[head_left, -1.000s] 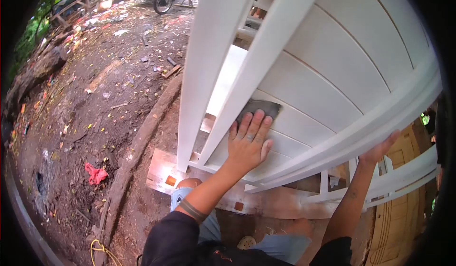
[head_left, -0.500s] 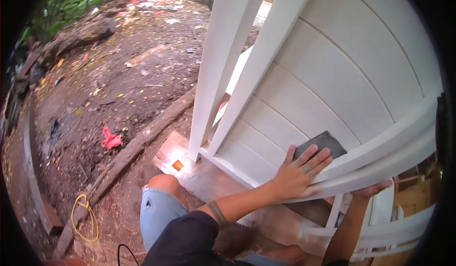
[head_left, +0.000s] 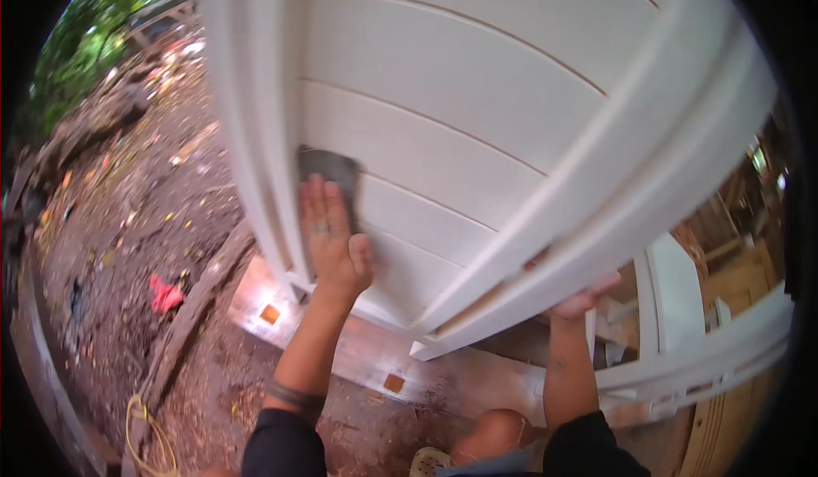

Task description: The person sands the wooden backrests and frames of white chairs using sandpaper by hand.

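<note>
My left hand (head_left: 334, 242) holds a dark grey sheet (head_left: 332, 168) against the white panel (head_left: 426, 123), its fingers together and stretched flat over the sheet, near the panel's left upright (head_left: 290, 110). The sheet's upper part shows beyond my fingertips. At the lower right, my right hand (head_left: 579, 300) grips the curved white rail (head_left: 588, 242) from beneath. A fingertip shows in the gap of the rail, while the rail hides most of the other fingers. Thin grooves divide the panel into wide boards.
Under the panel lies a pale-stained wooden board (head_left: 358, 358) with square holes. More white framework (head_left: 699, 349) stands at the right, by a brown wooden panel (head_left: 733, 409). A red cloth (head_left: 164, 294), a log edging (head_left: 192, 306) and a yellow cord (head_left: 136, 426) lie at the left.
From the rail's side, my left hand has moved the grey sheet left across the panel to the left upright. My right hand still grips the rail. The view has shifted.
</note>
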Demonstrator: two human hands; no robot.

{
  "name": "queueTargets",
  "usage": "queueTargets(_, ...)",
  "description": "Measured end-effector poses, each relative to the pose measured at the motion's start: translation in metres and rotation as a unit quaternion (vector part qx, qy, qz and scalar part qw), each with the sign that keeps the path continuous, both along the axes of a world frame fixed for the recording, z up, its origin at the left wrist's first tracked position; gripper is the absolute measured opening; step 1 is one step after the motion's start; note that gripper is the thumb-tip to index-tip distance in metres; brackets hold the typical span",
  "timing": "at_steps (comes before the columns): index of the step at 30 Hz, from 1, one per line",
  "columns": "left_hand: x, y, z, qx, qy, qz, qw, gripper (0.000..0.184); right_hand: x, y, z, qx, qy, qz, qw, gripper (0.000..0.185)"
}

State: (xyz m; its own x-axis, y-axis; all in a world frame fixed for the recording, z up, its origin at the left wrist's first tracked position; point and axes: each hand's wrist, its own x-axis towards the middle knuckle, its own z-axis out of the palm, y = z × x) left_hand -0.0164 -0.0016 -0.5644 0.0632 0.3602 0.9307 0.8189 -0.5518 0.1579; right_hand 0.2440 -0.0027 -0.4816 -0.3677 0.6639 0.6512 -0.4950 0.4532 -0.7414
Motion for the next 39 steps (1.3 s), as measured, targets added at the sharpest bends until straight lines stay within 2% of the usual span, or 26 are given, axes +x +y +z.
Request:
queueTargets(3,0.03,-0.018,0.021,-0.006,-0.184,-0.036,0.982,0.078,-0.028,-0.01,0.023,-0.036,0.038,0.017,0.998,0.108)
queueTargets(4,0.049,-0.03,0.019,-0.053,-0.061,-0.064,0.995,0.08,-0.03,-0.014,0.023,-0.042,0.049,0.019,0.998,0.108)
queueTargets(6,0.036,-0.027,0.012,-0.017,0.067,-0.007,0.998,0.083,-0.033,-0.014,0.028,-0.02,0.054,0.006,0.998,0.103)
queueTargets(8,-0.015,-0.016,0.003,-0.018,0.08,0.019,0.996,0.082,-0.034,-0.014,0.031,0.002,0.056,-0.023,0.998,0.098)
queueTargets(11,-0.037,-0.011,0.001,-0.001,-0.13,0.089,0.987,0.081,-0.044,-0.021,0.03,0.001,0.09,-0.081,0.993,0.089)
queueTargets(12,-0.01,-0.009,-0.003,0.023,-0.167,0.033,0.985,0.083,-0.046,-0.022,0.027,0.013,0.083,-0.108,0.991,0.088)
queueTargets(14,0.036,-0.027,-0.017,-0.038,-0.005,-0.027,0.999,0.084,-0.046,-0.021,0.026,0.047,0.06,-0.159,0.984,0.086)
queueTargets(18,-0.004,-0.025,-0.037,-0.05,-0.01,0.035,0.998,0.077,-0.042,-0.026,0.018,0.016,0.024,-0.176,0.984,0.073)
queueTargets(22,0.0,-0.017,-0.047,-0.013,-0.154,0.067,0.986,0.079,-0.044,-0.03,0.015,0.026,0.001,-0.231,0.973,0.068)
queueTargets(24,0.038,-0.031,-0.062,-0.028,-0.017,0.005,0.999,0.082,-0.045,-0.03,0.016,0.023,-0.002,-0.218,0.976,0.068)
queueTargets(26,0.027,-0.033,-0.069,0.009,0.091,0.046,0.995,0.08,-0.044,-0.03,0.015,0.018,-0.007,-0.212,0.977,0.068)
queueTargets(28,-0.009,-0.026,-0.079,-0.046,0.009,0.071,0.996,0.074,-0.045,-0.029,0.017,0.029,-0.006,-0.211,0.977,0.067)
queueTargets(29,-0.023,-0.027,-0.068,-0.05,-0.097,0.076,0.991,0.066,-0.047,-0.03,0.018,0.035,-0.013,-0.215,0.976,0.067)
queueTargets(32,0.001,-0.027,-0.059,-0.026,-0.238,0.03,0.97,0.064,-0.049,-0.033,0.018,0.03,-0.017,-0.25,0.968,0.067)
queueTargets(34,0.04,-0.045,-0.064,-0.065,-0.087,-0.066,0.992,0.063,-0.051,-0.033,0.017,0.017,-0.001,-0.238,0.971,0.068)
queueTargets(38,-0.007,-0.034,-0.082,-0.092,-0.049,0.058,0.993,0.062,-0.049,-0.033,0.018,0.02,-0.004,-0.263,0.965,0.069)
queueTargets(39,-0.006,-0.031,-0.08,-0.072,-0.09,0.056,0.992,0.063,-0.046,-0.031,0.017,0.023,-0.008,-0.256,0.966,0.068)
